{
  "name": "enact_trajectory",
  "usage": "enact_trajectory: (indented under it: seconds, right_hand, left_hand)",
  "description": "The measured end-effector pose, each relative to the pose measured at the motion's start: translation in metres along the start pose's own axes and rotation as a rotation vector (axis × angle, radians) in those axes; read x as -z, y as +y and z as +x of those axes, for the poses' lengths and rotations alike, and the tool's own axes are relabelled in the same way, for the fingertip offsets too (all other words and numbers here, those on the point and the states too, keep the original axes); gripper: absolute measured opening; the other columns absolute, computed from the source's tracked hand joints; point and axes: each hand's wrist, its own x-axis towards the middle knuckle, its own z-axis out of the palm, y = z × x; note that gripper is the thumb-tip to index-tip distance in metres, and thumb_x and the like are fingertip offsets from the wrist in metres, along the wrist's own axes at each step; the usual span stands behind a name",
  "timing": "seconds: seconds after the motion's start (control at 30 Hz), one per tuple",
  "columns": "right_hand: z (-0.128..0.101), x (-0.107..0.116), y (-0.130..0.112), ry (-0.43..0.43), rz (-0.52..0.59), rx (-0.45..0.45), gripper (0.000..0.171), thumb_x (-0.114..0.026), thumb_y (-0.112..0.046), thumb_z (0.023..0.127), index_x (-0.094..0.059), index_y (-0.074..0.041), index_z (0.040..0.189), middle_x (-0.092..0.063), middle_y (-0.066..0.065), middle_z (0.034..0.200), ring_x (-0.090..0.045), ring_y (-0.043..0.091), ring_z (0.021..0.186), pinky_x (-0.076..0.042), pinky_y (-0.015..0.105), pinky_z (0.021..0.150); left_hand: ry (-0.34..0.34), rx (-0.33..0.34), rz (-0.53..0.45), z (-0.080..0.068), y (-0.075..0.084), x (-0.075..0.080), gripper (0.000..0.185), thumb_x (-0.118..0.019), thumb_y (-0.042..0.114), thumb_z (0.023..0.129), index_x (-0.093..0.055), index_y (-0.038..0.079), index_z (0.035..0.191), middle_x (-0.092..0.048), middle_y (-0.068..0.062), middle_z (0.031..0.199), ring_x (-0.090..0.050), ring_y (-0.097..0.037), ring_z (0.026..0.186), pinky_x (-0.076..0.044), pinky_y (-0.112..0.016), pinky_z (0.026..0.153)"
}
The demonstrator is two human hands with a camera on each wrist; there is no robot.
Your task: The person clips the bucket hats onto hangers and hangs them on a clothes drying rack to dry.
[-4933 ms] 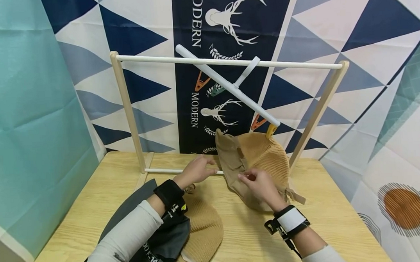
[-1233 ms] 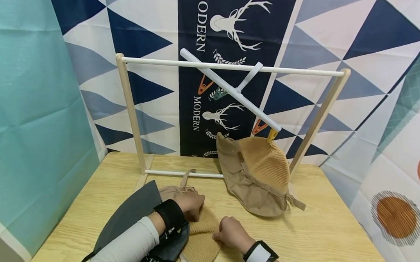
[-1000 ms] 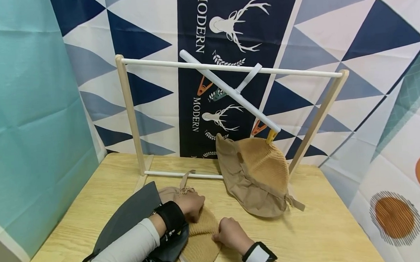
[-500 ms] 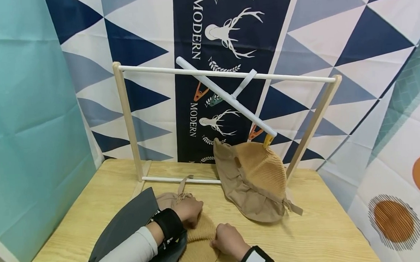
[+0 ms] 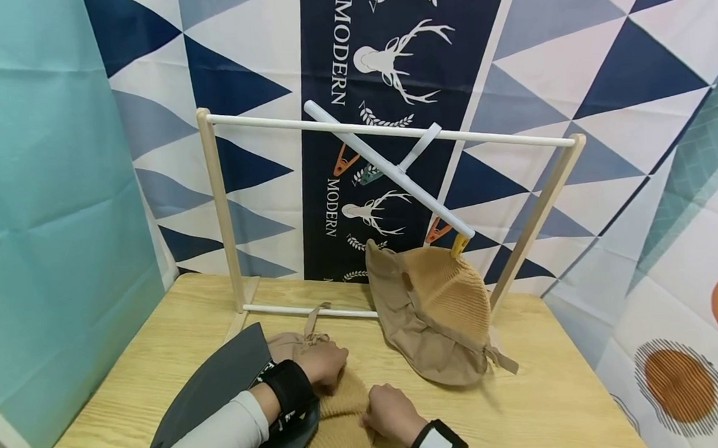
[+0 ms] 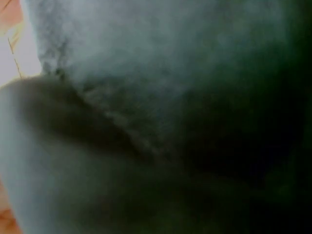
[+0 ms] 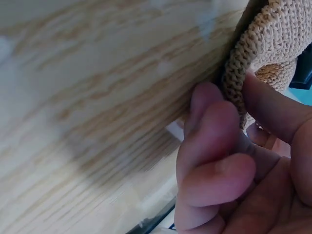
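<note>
A tan hat with a knitted crown [image 5: 344, 425] and a cloth brim lies on the table, partly under a dark grey hat [image 5: 212, 384]. My left hand [image 5: 326, 364] grips it near the brim tie, fingers curled down. At the crown's right side my right hand [image 5: 393, 411] pinches the edge; the right wrist view shows the knit [image 7: 243, 63] between thumb and fingers. A similar tan hat [image 5: 446, 300] hangs from a yellow clip [image 5: 459, 245] on the hanger's lower end. Dark, blurred fabric [image 6: 146, 122] fills the left wrist view.
A rack with a white top rod [image 5: 258, 123] and wooden posts stands at the back of the table [image 5: 494, 418]. From it hangs a tilted pale hanger [image 5: 387, 169] with orange clips [image 5: 345, 160] and a green clip [image 5: 370, 175]. Patterned cloth covers the wall behind.
Earlier my right hand was at the hanging hat and my left hovered near the lower rod. Both came down to the lying hat and took hold of it. Over the last second they barely move.
</note>
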Motion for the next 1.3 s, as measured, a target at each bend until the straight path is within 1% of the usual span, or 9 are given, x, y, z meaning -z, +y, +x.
enact_trajectory:
  seconds: [0.1, 0.33, 0.47, 0.6, 0.8, 0.97, 1.07, 1.2, 1.3]
  right_hand:
    - [0.0, 0.0, 0.0, -0.003, 0.005, 0.004, 0.046, -0.08, -0.02, 0.078, -0.043, -0.014, 0.052, -0.033, -0.009, 0.049, -0.032, 0.009, 0.047, -0.03, 0.023, 0.046]
    - [-0.004, -0.003, 0.004, -0.029, 0.044, -0.025, 0.045, -0.079, -0.019, 0.081, -0.048, -0.013, 0.048, -0.04, -0.008, 0.047, -0.036, 0.01, 0.046, -0.032, 0.023, 0.046]
    - [-0.005, -0.007, 0.002, -0.053, 0.066, -0.019, 0.048, -0.078, -0.018, 0.081, -0.046, -0.014, 0.045, -0.036, -0.01, 0.043, -0.036, 0.009, 0.044, -0.033, 0.023, 0.046]
    - [-0.004, -0.008, 0.0, -0.065, 0.067, -0.041, 0.049, -0.078, -0.019, 0.081, -0.045, -0.014, 0.046, -0.036, -0.009, 0.044, -0.036, 0.01, 0.045, -0.033, 0.023, 0.046]
    - [0.0, -0.004, -0.001, -0.047, 0.045, -0.066, 0.044, -0.079, -0.024, 0.081, -0.048, -0.012, 0.052, -0.043, -0.004, 0.052, -0.039, 0.012, 0.049, -0.033, 0.025, 0.048]
    - [0.0, -0.005, -0.002, -0.039, 0.046, -0.056, 0.048, -0.078, -0.025, 0.082, -0.046, -0.013, 0.05, -0.041, -0.006, 0.049, -0.038, 0.011, 0.047, -0.034, 0.025, 0.048]
    - [0.0, -0.005, -0.001, -0.036, 0.038, -0.049, 0.048, -0.078, -0.025, 0.082, -0.044, -0.014, 0.05, -0.039, -0.006, 0.05, -0.037, 0.011, 0.047, -0.034, 0.025, 0.048]
    - [0.001, -0.003, -0.001, -0.04, 0.017, -0.041, 0.045, -0.079, -0.023, 0.082, -0.047, -0.013, 0.051, -0.042, -0.006, 0.051, -0.038, 0.011, 0.049, -0.035, 0.025, 0.049]
    - [0.002, -0.001, 0.0, -0.038, 0.013, -0.024, 0.044, -0.079, -0.022, 0.081, -0.049, -0.012, 0.051, -0.042, -0.006, 0.051, -0.038, 0.011, 0.049, -0.034, 0.024, 0.049]
  left_hand:
    - [0.007, -0.004, 0.004, -0.001, 0.0, 0.0, 0.038, -0.088, 0.011, 0.069, -0.06, 0.014, 0.094, -0.056, -0.004, 0.076, -0.052, -0.016, 0.065, -0.039, -0.026, 0.057]
    - [-0.009, -0.02, 0.004, -0.001, 0.002, -0.004, 0.036, -0.087, 0.011, 0.07, -0.059, 0.015, 0.092, -0.054, -0.003, 0.077, -0.048, -0.015, 0.066, -0.037, -0.026, 0.059]
    - [0.002, -0.012, 0.007, -0.003, 0.001, -0.007, 0.036, -0.088, 0.009, 0.068, -0.058, 0.016, 0.087, -0.054, -0.003, 0.074, -0.05, -0.015, 0.064, -0.039, -0.025, 0.057]
    - [0.001, -0.014, -0.006, -0.003, -0.001, -0.008, 0.038, -0.089, 0.009, 0.066, -0.058, 0.016, 0.086, -0.055, -0.002, 0.074, -0.053, -0.016, 0.066, -0.041, -0.025, 0.058]
    - [-0.019, -0.02, -0.004, 0.004, -0.005, -0.003, 0.039, -0.09, 0.012, 0.066, -0.06, 0.015, 0.09, -0.059, -0.003, 0.078, -0.056, -0.017, 0.07, -0.043, -0.026, 0.062]
    - [-0.015, -0.008, 0.018, 0.005, -0.005, 0.0, 0.04, -0.092, 0.015, 0.063, -0.062, 0.015, 0.088, -0.062, -0.003, 0.078, -0.06, -0.019, 0.072, -0.047, -0.026, 0.065]
    - [-0.009, -0.005, 0.014, 0.004, -0.004, 0.0, 0.038, -0.092, 0.015, 0.064, -0.062, 0.014, 0.088, -0.062, -0.003, 0.077, -0.059, -0.018, 0.07, -0.045, -0.025, 0.063]
    - [-0.008, -0.001, -0.026, 0.003, -0.003, 0.002, 0.036, -0.089, 0.011, 0.067, -0.061, 0.013, 0.089, -0.06, -0.004, 0.079, -0.055, -0.017, 0.07, -0.04, -0.026, 0.061]
    - [0.0, 0.006, -0.034, 0.004, -0.002, 0.002, 0.037, -0.09, 0.012, 0.066, -0.061, 0.013, 0.089, -0.059, -0.005, 0.08, -0.053, -0.016, 0.07, -0.039, -0.026, 0.062]
